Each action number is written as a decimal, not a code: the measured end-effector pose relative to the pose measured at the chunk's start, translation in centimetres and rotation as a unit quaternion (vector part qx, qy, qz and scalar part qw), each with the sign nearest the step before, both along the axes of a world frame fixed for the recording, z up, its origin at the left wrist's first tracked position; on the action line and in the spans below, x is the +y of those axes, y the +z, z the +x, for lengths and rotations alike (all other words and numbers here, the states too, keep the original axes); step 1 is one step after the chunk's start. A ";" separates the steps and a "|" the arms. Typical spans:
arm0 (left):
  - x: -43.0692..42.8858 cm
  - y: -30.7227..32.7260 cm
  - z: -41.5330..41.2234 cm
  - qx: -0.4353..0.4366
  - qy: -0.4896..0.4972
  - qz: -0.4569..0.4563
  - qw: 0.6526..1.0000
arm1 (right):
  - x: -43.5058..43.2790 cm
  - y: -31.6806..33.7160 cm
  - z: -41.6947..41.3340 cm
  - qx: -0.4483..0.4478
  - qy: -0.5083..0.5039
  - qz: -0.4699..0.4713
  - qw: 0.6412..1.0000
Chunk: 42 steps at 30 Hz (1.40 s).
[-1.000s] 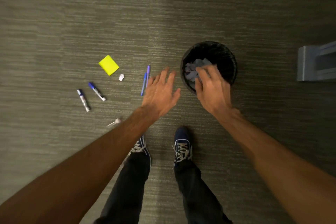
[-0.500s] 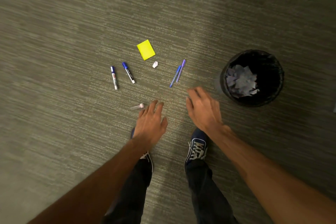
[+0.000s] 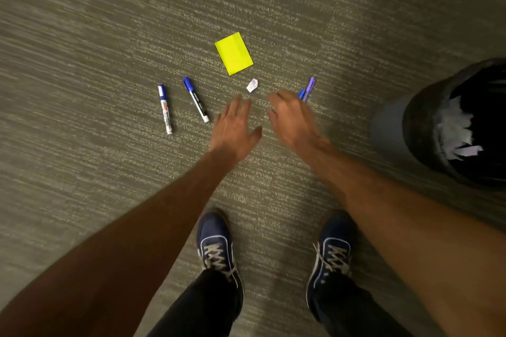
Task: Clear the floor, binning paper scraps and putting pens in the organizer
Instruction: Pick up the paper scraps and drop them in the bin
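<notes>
Two blue-capped markers (image 3: 164, 108) (image 3: 195, 99) lie side by side on the grey carpet at the left. A yellow sticky-note pad (image 3: 233, 53) lies further away, with a small crumpled paper scrap (image 3: 252, 85) just below it. A purple pen (image 3: 310, 87) and a blue pen beside it poke out from behind my right hand (image 3: 293, 119). My left hand (image 3: 235, 128) hovers open, fingers spread, just short of the scrap. My right hand is open too and holds nothing. The black bin (image 3: 427, 128) at the right edge holds paper scraps (image 3: 456, 128).
My two dark blue shoes (image 3: 216, 243) (image 3: 332, 249) stand on the carpet below my hands. The bin is close to my right forearm. No organizer is in view.
My view has dropped closer to the floor and shifted left. Both hands have moved forward toward the scrap and the pens. The small white object near my left hand is now hidden.
</notes>
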State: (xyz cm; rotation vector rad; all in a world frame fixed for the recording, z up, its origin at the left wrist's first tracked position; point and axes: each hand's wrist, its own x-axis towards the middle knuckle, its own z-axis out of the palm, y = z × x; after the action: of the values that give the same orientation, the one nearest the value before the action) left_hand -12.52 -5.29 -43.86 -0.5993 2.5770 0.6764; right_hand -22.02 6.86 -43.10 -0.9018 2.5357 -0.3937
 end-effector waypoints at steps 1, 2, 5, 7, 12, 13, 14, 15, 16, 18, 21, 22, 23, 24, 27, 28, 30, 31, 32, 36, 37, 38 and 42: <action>-0.8 -1.9 -0.7 -0.006 0.002 -0.010 1.000 | -1.0 -1.9 -0.7 0.005 0.010 0.001 1.000; -1.5 -3.6 -1.1 -0.008 0.004 -0.021 1.000 | -2.0 -3.7 -1.4 0.011 0.024 0.004 1.000; -3.1 -7.7 -1.8 0.005 -0.003 -0.062 0.998 | -4.4 -8.4 -3.2 0.018 0.063 0.011 0.998; -3.8 -9.3 -1.9 0.012 -0.018 -0.084 0.996 | -5.5 -10.4 -4.0 0.028 0.087 0.020 0.996; -4.2 -10.4 -1.7 0.020 -0.046 -0.094 0.994 | -6.4 -12.1 -4.7 0.073 0.128 0.034 0.989; -4.2 -10.5 -1.6 0.022 -0.048 -0.094 0.994 | -6.5 -12.1 -4.6 0.078 0.125 0.036 0.988; -4.2 -10.4 -1.4 0.022 -0.051 -0.094 0.994 | -6.6 -12.0 -4.5 0.082 0.123 0.036 0.988; -4.2 -10.2 -1.3 0.022 -0.054 -0.095 0.994 | -6.6 -11.8 -4.3 0.084 0.118 0.031 0.989; -4.1 -10.0 -1.1 0.021 -0.057 -0.096 0.994 | -6.4 -11.5 -4.3 0.084 0.111 0.023 0.990; -4.0 -9.3 -0.9 0.016 -0.061 -0.100 0.993 | -5.8 -10.6 -4.1 0.083 0.101 0.007 0.991; -3.6 -7.1 -0.8 0.011 -0.061 -0.107 0.992 | -4.5 -8.2 -3.7 0.064 0.073 -0.018 0.995; -3.3 -6.2 -0.9 0.013 -0.059 -0.108 0.992 | -4.0 -7.1 -3.6 0.047 0.045 -0.025 0.998; -3.0 -5.1 -0.9 0.017 -0.058 -0.108 0.992 | -3.4 -5.9 -3.5 0.023 0.010 -0.032 0.999; -2.5 -3.8 -1.0 0.023 -0.057 -0.107 0.992 | -2.6 -4.6 -3.4 -0.010 -0.028 -0.047 0.998; -0.7 0.3 -1.4 0.055 -0.050 -0.092 0.993 | 0.6 0.4 -2.9 -0.084 -0.127 -0.152 0.977; 0.1 1.6 -1.6 0.066 -0.051 -0.087 0.993 | 1.9 2.3 -2.7 -0.092 -0.154 -0.191 0.965; 1.6 4.2 -1.9 0.084 -0.059 -0.079 0.992 | 4.9 5.8 -2.3 -0.081 -0.200 -0.235 0.948; 2.3 5.4 -2.0 0.091 -0.062 -0.075 0.991 | 6.4 7.4 -2.3 -0.062 -0.223 -0.236 0.944; 3.0 6.5 -2.1 0.097 -0.067 -0.073 0.990 | 8.1 8.7 -2.4 -0.042 -0.251 -0.231 0.939; 6.1 10.2 -2.2 0.105 -0.089 -0.069 0.988 | 15.7 12.8 -3.8 0.041 -0.369 -0.194 0.908; 6.8 10.9 -2.2 0.106 -0.094 -0.069 0.987 | 17.6 13.6 -4.1 0.064 -0.386 -0.174 0.903; 7.5 11.5 -2.2 0.106 -0.100 -0.071 0.987 | 19.3 14.2 -4.4 0.084 -0.395 -0.146 0.903; 9.9 12.5 -2.3 0.102 -0.137 -0.085 0.982 | 24.8 14.2 -5.9 0.077 -0.380 -0.034 0.921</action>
State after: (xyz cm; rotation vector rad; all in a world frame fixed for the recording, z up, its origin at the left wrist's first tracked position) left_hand -14.78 4.61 -31.36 -0.2251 2.8555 0.4486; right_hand -27.95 31.70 -28.91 0.0888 2.9534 -0.6552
